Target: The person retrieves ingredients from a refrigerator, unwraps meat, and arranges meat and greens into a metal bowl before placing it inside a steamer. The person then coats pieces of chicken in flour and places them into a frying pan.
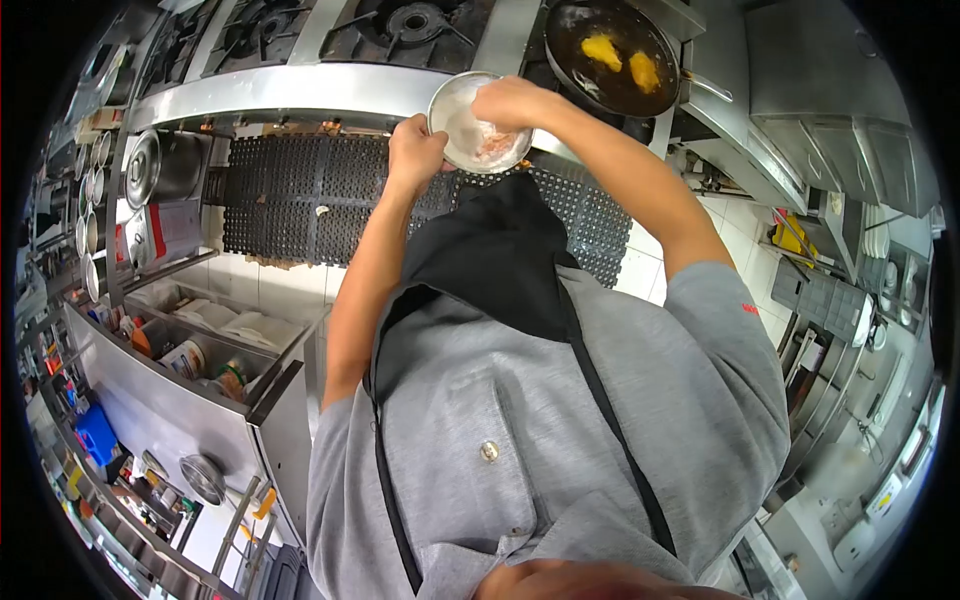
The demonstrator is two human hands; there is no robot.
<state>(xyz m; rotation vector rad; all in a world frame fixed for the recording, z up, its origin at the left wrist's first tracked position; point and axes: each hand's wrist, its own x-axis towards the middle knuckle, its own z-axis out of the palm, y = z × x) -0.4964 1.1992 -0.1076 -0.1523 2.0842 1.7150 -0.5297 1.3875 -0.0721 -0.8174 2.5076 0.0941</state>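
Note:
A round metal bowl (440, 112) is held up in front of the stove edge. White, powdery or wet-looking coating covers its inside, and pale pink pieces (495, 145) lie low in it, perhaps raw meat. My left hand (416, 152) grips the bowl's left rim, thumb on the near side. Inside the bowl, my right hand (502, 103) has its fingers curled down at the upper right; whatever they hold is hidden. Just right of that hand, a large dark pan (625, 85) with dark liquid sits on the stove, holding two yellow, battered-looking pieces (602, 52).
Burners with black grates (415, 22) line the stove beyond its steel front edge (290, 92). Black perforated mats (300, 195) cover the floor below. A steel counter with an open ingredient well (215, 335) stands left, near a lidded pot (160, 165). Steel cabinets (830, 100) are at right.

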